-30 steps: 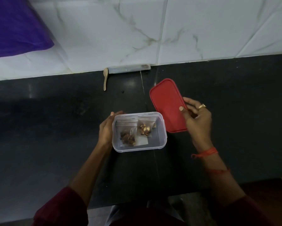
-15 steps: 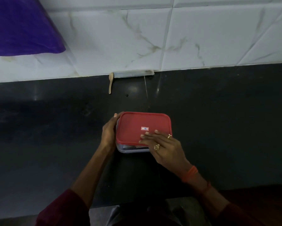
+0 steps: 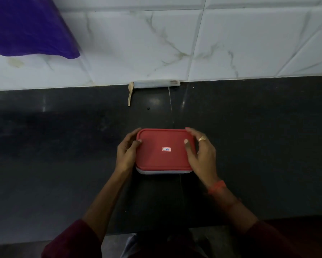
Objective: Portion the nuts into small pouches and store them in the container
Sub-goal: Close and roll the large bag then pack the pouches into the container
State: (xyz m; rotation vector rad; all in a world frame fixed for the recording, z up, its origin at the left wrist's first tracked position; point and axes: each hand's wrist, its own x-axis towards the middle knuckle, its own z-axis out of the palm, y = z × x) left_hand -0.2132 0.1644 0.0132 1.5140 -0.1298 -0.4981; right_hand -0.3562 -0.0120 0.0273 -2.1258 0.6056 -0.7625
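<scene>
Backed across the whole top of the frame by white veined wall tiles (image 3: 249,43). Filled below that, edge to edge, with a glossy black countertop (image 3: 259,136). Draped into the upper left corner: a purple plastic sheet (image 3: 26,25), well apart from the action.

And there, dead centre, parked square on the counter: the container (image 3: 163,172), with its clear base peeking out only along the lower edge, capped by the red lid (image 3: 162,157). Clasped from both ends! Held at the left end by the left hand (image 3: 127,151), with thumb laid on the lid and fingers curled round the far corner. Matched at the right end by the right hand (image 3: 203,155), with thumb pressed on the lid and fingers hooked over the far right corner. Looked like a squeeze to seat the lid all round, with thumbs pushing down and fingers bracing the box against sliding.

Nothing seen of nuts or pouches; hidden by the opaque lid if inside, so cannot tell. Judged very near the end of the task.

Tucked against the foot of the wall, upper middle: a clear packet (image 3: 156,84) and, just beside its left end, a small wooden spoon (image 3: 130,94), probably pushed back out of the way.

Smaller yet: a red thread band (image 3: 217,187) on the right wrist, a tiny white label (image 3: 166,149) at mid-lid, a gold ring (image 3: 202,138).
</scene>
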